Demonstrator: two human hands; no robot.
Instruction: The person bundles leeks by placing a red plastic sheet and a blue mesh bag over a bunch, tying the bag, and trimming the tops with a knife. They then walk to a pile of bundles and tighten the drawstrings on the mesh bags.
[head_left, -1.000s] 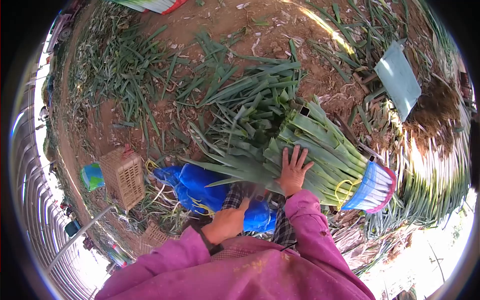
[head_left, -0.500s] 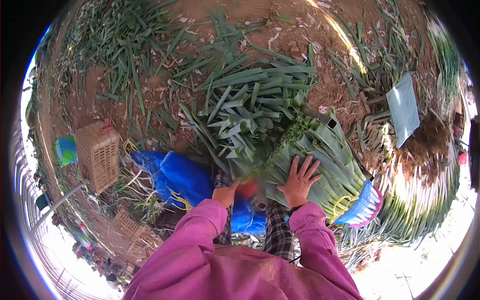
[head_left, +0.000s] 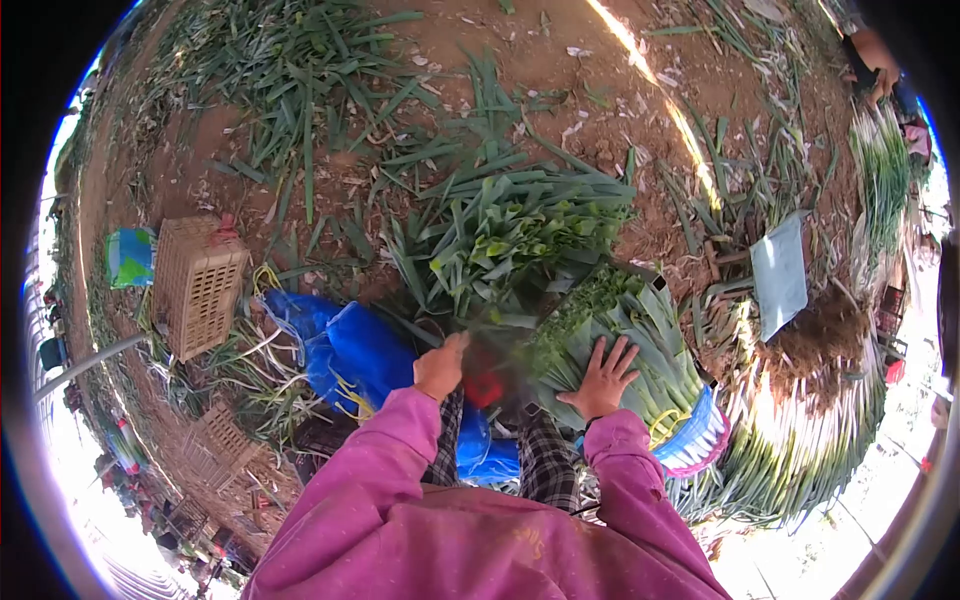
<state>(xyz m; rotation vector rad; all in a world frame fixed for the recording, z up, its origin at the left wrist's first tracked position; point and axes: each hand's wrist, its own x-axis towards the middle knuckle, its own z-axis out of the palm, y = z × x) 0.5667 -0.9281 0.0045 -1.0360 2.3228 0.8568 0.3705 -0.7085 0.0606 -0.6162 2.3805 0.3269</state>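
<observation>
My right hand (head_left: 601, 380) lies spread on a big bundle of green stalks (head_left: 650, 335), whose white ends sit in a blue mesh bag (head_left: 700, 438) with a pink rim. The leaf tops of the bundle are cut. My left hand (head_left: 439, 369) is closed beside a blurred red object (head_left: 484, 387); what it grips, if anything, I cannot make out. Beyond both hands lies a heap of cut green leaves (head_left: 530, 225).
Blue netting (head_left: 365, 345) lies at my left, with a tan basket (head_left: 200, 290) past it. At right are a stool with a pale blue-green seat (head_left: 780, 275) and a row of stalks (head_left: 810, 450). Another person's hand (head_left: 880, 68) shows at upper right.
The camera view has shifted. Freshly cut leaf pieces now top the heap beyond the bundle. My left hand has moved back slightly from the bundle; my right hand stays spread on it.
</observation>
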